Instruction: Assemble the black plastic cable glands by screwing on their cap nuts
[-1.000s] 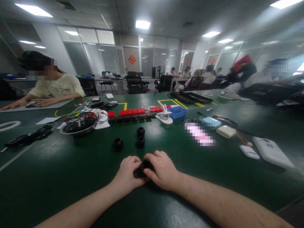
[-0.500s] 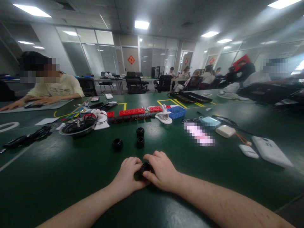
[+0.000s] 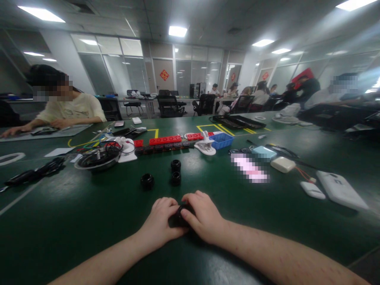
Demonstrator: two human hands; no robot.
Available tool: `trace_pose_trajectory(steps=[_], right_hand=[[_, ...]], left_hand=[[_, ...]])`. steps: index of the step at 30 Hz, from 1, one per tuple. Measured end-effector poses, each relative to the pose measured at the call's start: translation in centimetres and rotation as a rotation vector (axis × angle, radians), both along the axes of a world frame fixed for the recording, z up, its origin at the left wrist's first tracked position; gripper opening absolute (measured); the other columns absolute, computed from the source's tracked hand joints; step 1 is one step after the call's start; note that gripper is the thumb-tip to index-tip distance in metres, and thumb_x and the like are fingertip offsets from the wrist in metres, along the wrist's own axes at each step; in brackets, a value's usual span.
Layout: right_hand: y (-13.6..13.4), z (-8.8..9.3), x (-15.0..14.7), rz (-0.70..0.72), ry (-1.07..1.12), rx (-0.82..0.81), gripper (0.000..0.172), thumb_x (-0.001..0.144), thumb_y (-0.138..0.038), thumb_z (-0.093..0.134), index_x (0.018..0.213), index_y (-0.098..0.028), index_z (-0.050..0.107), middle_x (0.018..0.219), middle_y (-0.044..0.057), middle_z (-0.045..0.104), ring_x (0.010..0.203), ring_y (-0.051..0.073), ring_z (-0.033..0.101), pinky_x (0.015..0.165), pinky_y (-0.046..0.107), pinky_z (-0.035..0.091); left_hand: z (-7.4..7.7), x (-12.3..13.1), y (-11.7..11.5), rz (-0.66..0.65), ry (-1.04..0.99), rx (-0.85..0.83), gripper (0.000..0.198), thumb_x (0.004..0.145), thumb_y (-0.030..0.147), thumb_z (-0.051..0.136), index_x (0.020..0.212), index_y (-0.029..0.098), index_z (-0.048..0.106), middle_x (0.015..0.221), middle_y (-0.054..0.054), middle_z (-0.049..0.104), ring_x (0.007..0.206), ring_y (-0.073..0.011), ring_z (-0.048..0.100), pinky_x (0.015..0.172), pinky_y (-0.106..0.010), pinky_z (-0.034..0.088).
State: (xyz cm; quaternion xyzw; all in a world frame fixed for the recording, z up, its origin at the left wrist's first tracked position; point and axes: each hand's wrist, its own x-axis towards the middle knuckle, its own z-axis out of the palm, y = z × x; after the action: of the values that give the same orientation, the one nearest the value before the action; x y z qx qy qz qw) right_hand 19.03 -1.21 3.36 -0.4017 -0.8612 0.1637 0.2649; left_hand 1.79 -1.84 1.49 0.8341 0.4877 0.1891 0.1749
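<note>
My left hand (image 3: 160, 221) and my right hand (image 3: 205, 217) are close together just above the green table, both closed round one black cylindrical part (image 3: 182, 210). The left fingers and thumb wrap its left side; the right thumb lies across its near face. Much of the part is hidden by the fingers, so its exact kind is unclear. Beyond the hands stand three similar glossy black round parts with open tops: a left one (image 3: 147, 181), a far one (image 3: 175, 165) and a nearer one (image 3: 176, 178).
Red-topped black blocks (image 3: 165, 140) form a row across the table, beside a white clip (image 3: 205, 146) and a blue bin (image 3: 222, 140). At left sits a metal bowl (image 3: 97, 168) with cables. A power bank (image 3: 341, 190) lies at right. A co-worker (image 3: 71, 111) sits far left.
The held part has turned, and its open end, visible before, no longer shows. My right hand has shifted slightly. The three standing parts stay where they were.
</note>
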Motion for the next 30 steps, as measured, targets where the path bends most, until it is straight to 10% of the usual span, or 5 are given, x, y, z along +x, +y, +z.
trace_pose_trajectory(steps=[30], right_hand=[[-0.4,0.4,-0.2,0.088,-0.079,0.020,0.028,0.073,-0.033,0.060,0.096,-0.019,0.055,0.091,0.004,0.052,0.085,0.019,0.044,0.075,0.033,0.037]], left_hand=[[0.1,0.1,0.1,0.007,0.012,-0.040,0.018,0.062,0.028,0.064,0.078,0.021,0.060,0.088,-0.001,0.054,0.086,-0.0212,0.047,0.079,-0.035,0.037]])
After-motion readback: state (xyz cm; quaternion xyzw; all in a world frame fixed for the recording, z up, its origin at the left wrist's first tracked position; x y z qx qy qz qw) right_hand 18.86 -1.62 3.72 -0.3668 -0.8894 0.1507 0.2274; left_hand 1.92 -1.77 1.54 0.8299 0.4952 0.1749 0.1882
